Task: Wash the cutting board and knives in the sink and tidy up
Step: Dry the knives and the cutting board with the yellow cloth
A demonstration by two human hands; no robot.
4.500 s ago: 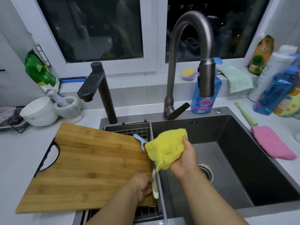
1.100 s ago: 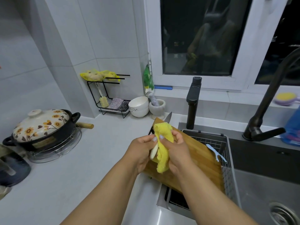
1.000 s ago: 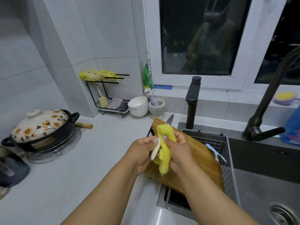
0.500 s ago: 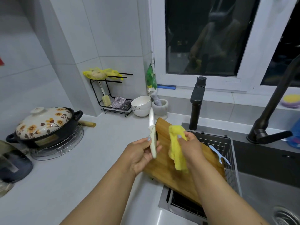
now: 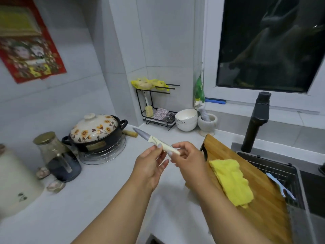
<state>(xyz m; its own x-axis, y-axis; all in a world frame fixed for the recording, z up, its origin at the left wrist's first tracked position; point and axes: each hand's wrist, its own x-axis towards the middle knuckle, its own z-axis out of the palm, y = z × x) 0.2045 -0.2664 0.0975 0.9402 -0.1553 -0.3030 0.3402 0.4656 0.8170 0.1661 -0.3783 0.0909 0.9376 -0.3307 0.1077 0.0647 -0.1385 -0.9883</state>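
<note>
Both hands are holding a small knife (image 5: pixel 154 141) above the counter: left hand (image 5: pixel 149 164) and right hand (image 5: pixel 188 155) pinching its cream handle (blade pointing far-left). Yellow cloth (image 5: pixel 230 182) is lying on the cutting board (image 5: pixel 263 199), right.

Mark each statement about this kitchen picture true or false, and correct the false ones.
1. Both hands hold the knife. True: the left hand and right hand pinch its cream handle.
2. The yellow cloth is in the right hand. False: it lies on the cutting board.
3. The knife blade points toward the flowered pot. True.
4. The cutting board lies flat inside the sink. False: it rests across the counter and the sink rack.
</note>
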